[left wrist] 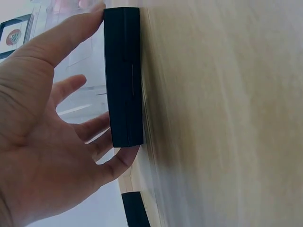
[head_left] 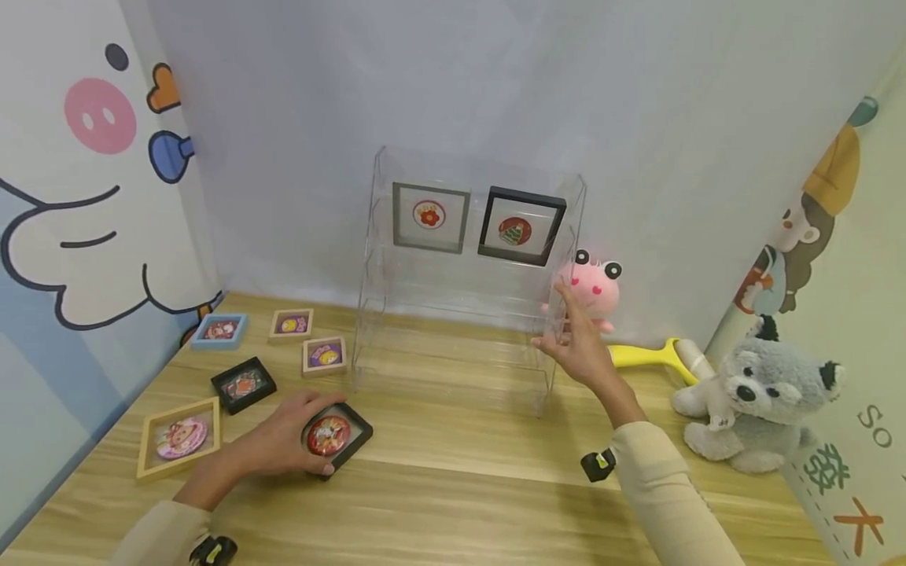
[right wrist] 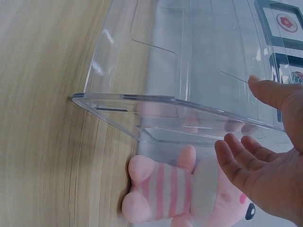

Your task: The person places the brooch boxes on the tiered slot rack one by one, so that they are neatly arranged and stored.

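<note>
My left hand (head_left: pixel 279 436) spans a black square frame (head_left: pixel 336 437) holding a round red badge, thumb at one edge and fingers at the opposite one. The left wrist view shows the frame (left wrist: pixel 124 78) edge-on, close to the wooden surface. Beside the right side of a clear tiered acrylic stand (head_left: pixel 453 385) is my right hand (head_left: pixel 582 346), its fingers extended and loosely bent. In the right wrist view the thumb and fingertips are at the stand's side edge (right wrist: pixel 175 100); whether they touch it I cannot tell. A grey frame (head_left: pixel 396 220) and a black frame (head_left: pixel 557 228) stand on its upper tier.
Left on the wooden table (head_left: pixel 453 511) lie a blue frame (head_left: pixel 200 336), a black frame (head_left: pixel 263 397), a large wooden frame (head_left: pixel 146 448) and two small wooden frames. A pink plush (head_left: pixel 594 295), a yellow-handled roller (head_left: pixel 640 356) and a grey plush dog (head_left: pixel 771 393) are at the right.
</note>
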Demonstrator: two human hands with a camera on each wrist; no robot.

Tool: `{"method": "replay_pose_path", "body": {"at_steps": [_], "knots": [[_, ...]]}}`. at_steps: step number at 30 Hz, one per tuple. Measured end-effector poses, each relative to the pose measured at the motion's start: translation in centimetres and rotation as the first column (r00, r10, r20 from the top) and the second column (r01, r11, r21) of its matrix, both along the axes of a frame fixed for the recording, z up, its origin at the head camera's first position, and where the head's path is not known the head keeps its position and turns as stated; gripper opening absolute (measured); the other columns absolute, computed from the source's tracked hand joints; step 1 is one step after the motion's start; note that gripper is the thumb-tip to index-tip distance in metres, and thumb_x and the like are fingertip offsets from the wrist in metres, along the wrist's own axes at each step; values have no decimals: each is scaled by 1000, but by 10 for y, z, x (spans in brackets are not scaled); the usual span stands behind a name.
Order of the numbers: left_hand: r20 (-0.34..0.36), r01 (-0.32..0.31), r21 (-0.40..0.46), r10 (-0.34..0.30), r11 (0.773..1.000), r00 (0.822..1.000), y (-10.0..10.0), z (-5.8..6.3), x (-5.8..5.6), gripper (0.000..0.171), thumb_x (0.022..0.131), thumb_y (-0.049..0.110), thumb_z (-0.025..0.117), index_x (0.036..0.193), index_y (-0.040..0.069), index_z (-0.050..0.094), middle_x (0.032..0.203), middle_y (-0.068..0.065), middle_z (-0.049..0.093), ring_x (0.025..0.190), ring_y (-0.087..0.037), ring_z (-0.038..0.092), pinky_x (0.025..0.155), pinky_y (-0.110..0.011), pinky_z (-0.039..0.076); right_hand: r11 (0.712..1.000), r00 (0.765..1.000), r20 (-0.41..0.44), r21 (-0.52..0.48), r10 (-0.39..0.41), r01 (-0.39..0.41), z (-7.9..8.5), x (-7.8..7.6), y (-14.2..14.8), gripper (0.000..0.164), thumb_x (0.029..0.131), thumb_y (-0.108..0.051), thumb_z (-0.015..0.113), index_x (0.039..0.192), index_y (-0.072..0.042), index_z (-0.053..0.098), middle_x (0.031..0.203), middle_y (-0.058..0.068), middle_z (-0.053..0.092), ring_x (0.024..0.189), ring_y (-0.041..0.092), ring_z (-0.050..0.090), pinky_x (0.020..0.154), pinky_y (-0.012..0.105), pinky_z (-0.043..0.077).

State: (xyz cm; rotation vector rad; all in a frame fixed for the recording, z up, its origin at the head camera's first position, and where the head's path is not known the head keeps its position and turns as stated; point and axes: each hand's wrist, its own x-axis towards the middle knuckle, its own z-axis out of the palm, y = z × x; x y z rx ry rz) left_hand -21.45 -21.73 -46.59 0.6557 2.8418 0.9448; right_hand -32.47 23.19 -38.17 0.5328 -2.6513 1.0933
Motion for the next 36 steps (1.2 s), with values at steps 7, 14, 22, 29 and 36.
{"method": "replay_pose_path", "body": {"at_steps": [7,14,22,29,36], "knots": [[34,22,23,-23,1000,999,-3,2,-1,99,64,35,93,147,10,45,138,-26,48,123,-47,47,91,-64,47,1000,1000,3,-2,0,0,1,1,-1,91,86,-9,76,158,-17,20,143,23,54,114,50,62,89,56,56],[54,27,-20,-25,999,998,-5,5,-9,106,61,32,94,149,7,41,140,-26,51,124,-50,48,95,-66,45,1000,1000,-2,-10,0,0,1,2,-2,92,86,-8,77,158,-15,20,146,24,51,114,50,62,89,56,56],[80,69,-8,-68,998,994,-9,7,-13,106,62,30,92,151,5,38,143,-25,49,128,-53,44,100,-70,39,1000,1000,-10,-7,-1,1,-2,2,-1,94,85,-8,77,159,-15,20,146,25,50,112,51,61,88,56,57],[116,90,19,-92,996,989,-10,9,-14,109,63,28,91,152,3,33,146,-29,44,131,-56,39,101,-73,37,1000,1000,-10,-21,4,-4,0,2,-2,94,84,-7,77,159,-16,21,144,25,53,112,52,61,87,56,57],[129,126,24,-128,992,983,-11,11,-15,107,66,25,91,151,-3,32,147,-32,41,131,-55,39,104,-71,35,1000,1000,10,-27,4,-4,0,3,-3,94,85,-8,77,159,-17,19,146,26,49,113,52,61,89,57,56]]}}
